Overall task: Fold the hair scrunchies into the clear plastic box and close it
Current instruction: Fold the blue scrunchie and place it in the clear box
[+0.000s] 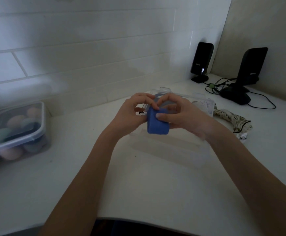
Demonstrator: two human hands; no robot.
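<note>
Both hands hold a folded blue scrunchie (157, 124) over the white counter. My left hand (130, 114) pinches its left side and my right hand (178, 114) presses a thumb on its top right. Behind and under the hands lies the clear plastic box (205, 106), open, with its lid (161, 91) tipped toward the wall; much of it is hidden by my hands. A white scrunchie with a dark leaf print (232, 120) lies on the counter to the right of the box.
A lidded plastic tub (14, 130) of pastel sponges stands at the left. Two black speakers (201, 62) (247, 74) with trailing cables (215, 86) occupy the back right corner. A tiled wall runs behind the counter.
</note>
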